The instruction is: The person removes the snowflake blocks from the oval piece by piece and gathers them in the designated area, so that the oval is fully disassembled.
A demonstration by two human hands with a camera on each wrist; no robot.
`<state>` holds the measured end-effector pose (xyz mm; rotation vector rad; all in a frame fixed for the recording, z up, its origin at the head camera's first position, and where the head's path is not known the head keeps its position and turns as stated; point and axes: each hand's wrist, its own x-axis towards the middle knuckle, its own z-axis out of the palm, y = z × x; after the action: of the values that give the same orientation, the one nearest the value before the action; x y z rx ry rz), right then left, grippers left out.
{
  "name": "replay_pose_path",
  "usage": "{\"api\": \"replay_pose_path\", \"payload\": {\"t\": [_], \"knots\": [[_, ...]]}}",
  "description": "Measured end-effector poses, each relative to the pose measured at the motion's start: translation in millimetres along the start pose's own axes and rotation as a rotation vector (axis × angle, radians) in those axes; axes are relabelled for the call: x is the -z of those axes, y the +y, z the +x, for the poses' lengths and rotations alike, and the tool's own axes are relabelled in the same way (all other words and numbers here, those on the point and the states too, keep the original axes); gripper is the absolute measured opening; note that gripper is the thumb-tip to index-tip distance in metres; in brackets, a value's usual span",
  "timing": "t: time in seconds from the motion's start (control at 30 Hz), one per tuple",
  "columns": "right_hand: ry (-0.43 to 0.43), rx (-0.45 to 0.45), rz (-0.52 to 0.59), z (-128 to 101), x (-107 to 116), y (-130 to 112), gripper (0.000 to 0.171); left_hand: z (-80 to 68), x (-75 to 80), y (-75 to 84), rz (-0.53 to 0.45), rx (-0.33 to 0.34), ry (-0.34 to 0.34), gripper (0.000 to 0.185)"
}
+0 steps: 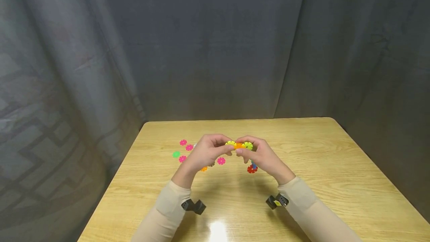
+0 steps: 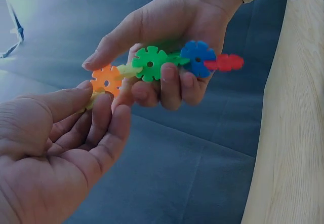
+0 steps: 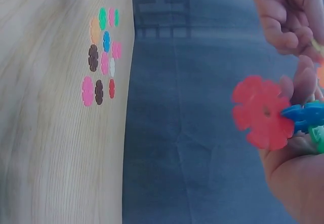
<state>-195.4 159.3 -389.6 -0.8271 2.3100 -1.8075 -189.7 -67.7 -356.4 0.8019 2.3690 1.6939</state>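
A chain of slotted plastic discs is held above the wooden table (image 1: pixel 312 167) between both hands. My right hand (image 1: pixel 263 157) grips the chain (image 2: pixel 167 64) round its green disc (image 2: pixel 150 63) and blue disc (image 2: pixel 198 58); a red disc (image 3: pixel 263 112) hangs off the far end. At the other end, my left hand (image 1: pixel 207 152) pinches a yellow disc (image 1: pixel 230 143) that sits next to the orange disc (image 2: pixel 106 80). In the left wrist view the left fingers (image 2: pixel 104 120) curl just under the orange disc.
Several loose discs (image 1: pixel 183 152), pink, green, orange and brown, lie on the table left of and under my hands; the right wrist view shows them as a cluster (image 3: pixel 101 57). Dark grey curtains (image 1: pixel 215 47) close off the space behind and beside the table.
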Motion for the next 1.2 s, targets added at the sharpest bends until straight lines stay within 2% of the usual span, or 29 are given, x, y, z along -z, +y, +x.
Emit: {"api": "replay_pose_path", "payload": {"t": [0.2,0.5,0.73,1.2], "knots": [[0.006,-0.003,0.0,0.3,-1.1,1.0,0.021,0.3,0.9,-2.8,0.01,0.019,-0.001,0.016],[0.012,0.011,0.016,-0.3,0.0,0.8,0.021,1.8,-2.6,-2.9,0.15,0.074,0.036,0.02],[-0.004,0.03,0.02,-1.9,0.4,0.9,0.02,2.0,-4.1,-3.7,0.14,0.039,0.007,0.025],[-0.007,-0.003,0.0,-1.9,-0.4,0.3,0.021,0.4,-2.4,-3.9,0.126,0.004,-0.025,0.017]]}}
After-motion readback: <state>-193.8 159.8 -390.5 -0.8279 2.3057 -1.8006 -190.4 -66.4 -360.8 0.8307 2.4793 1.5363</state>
